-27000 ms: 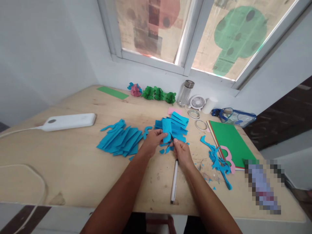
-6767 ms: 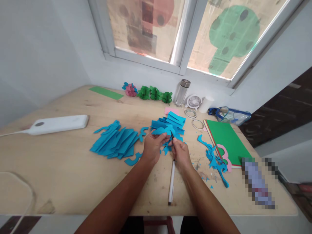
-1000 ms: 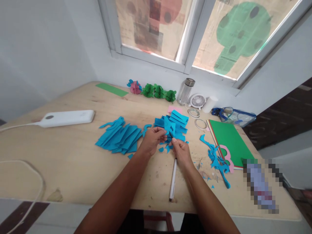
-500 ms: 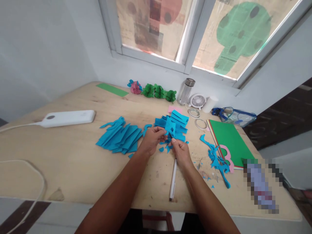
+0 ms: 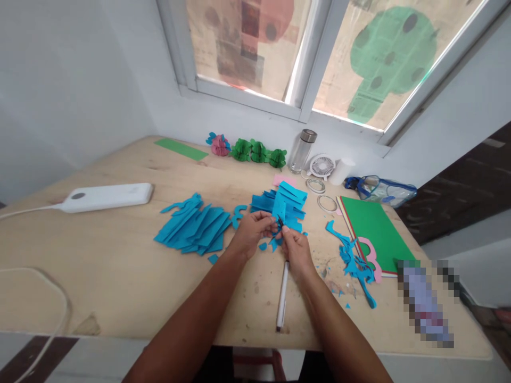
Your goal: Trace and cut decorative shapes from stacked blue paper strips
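Blue paper (image 5: 280, 207) is pinched in my left hand (image 5: 255, 230) near the middle of the table. Close beside it on the right, my right hand (image 5: 296, 247) is closed round a small dark tool, whose thin tip meets the paper; its handle is hidden by the fingers. Behind both hands lies a pile of folded blue paper (image 5: 293, 194). A fanned stack of blue pieces (image 5: 194, 226) rests to the left. Below my right hand lies a white pen (image 5: 283, 298). Curled blue offcuts (image 5: 351, 258) are heaped to the right.
Green sheets (image 5: 377, 231) with a pink cutout (image 5: 371, 258) lie at the right. Along the back stand green paper shapes (image 5: 257, 151), a bottle (image 5: 303, 151) and a small fan (image 5: 321, 166). Tape rolls (image 5: 327, 203) lie nearby. A white power strip (image 5: 107, 197) is at the left.
The blue paper at my fingertips has turned slightly, and the dark tip has shifted against it. Both hands stay close together. The whole view has moved a little.
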A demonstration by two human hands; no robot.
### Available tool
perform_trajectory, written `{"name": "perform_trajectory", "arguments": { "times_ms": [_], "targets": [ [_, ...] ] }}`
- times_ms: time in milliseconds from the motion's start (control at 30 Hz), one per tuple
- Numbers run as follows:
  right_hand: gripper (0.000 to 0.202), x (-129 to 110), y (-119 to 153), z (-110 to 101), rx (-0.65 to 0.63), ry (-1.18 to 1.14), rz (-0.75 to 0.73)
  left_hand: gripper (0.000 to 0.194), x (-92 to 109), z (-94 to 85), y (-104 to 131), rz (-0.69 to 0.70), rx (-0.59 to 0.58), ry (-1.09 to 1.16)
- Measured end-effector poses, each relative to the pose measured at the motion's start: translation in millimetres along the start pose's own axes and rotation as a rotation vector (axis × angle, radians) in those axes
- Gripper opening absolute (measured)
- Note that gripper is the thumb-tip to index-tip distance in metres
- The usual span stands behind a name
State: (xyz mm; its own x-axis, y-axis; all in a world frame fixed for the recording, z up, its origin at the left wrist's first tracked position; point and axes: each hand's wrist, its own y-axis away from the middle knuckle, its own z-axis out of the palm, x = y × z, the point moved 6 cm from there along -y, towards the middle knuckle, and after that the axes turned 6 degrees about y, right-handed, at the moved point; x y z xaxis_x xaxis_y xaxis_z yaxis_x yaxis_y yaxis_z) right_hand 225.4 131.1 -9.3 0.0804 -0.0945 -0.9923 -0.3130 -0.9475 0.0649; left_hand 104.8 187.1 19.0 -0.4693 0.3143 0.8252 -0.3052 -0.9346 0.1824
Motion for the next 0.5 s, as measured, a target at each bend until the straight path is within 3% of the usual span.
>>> {"name": "perform_trajectory", "arguments": {
  "times_ms": [167, 500],
  "targets": [
    [0.052, -3.6, 2.3, 2.5, -0.015, -0.027, 0.016, 0.022, -0.6, 3.7, 2.7, 0.016, -0.050, -0.009],
    [0.052, -5.6, 3.7, 4.6, -0.035, -0.048, 0.029, 0.021, 0.6, 0.6, 1.7, 0.007, -0.043, -0.015]
  ]
}}
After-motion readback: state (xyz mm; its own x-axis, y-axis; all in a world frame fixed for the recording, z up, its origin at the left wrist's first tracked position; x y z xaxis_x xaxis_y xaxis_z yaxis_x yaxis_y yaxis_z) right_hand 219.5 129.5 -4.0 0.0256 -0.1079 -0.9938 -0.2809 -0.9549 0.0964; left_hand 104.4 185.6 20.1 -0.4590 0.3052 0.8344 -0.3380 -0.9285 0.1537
